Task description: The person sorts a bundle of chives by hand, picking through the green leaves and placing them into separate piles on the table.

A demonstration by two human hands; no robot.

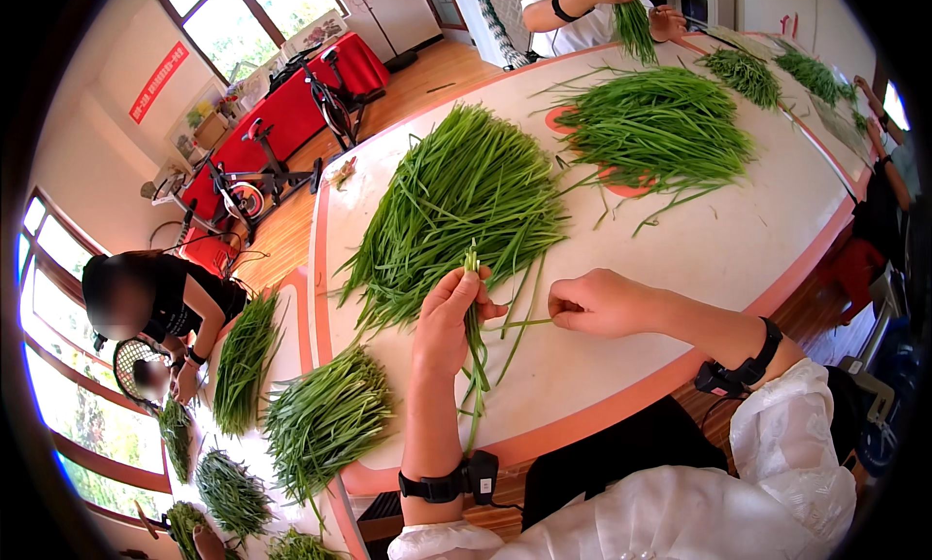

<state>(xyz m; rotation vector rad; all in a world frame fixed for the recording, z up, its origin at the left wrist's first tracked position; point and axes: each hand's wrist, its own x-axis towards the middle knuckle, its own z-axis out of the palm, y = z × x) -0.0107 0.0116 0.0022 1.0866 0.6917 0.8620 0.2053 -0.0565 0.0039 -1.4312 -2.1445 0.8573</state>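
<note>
Sorting green stalks at the table [738, 240]

My left hand [449, 319] grips a small bunch [475, 337] upright so the ends stay level; my right hand [602, 303] pinches one stalk [527, 321] just beside it, with the big pile [456, 206] near in front for easy reach

**Inspector:** Ahead of the left hand [449, 315]?

**Aide:** Blocked. The large heap of green stalks [456, 206] lies just beyond it.

**Inspector:** And beside the right hand [600, 304]?

**Aide:** Bare worktop [738, 240] runs out to the right edge, with only stray stalks on it. The second heap [655, 128] lies well beyond.

**Inspector:** Left side?

**Aide:** A smaller bundle [325, 419] lies at the near corner.
</note>
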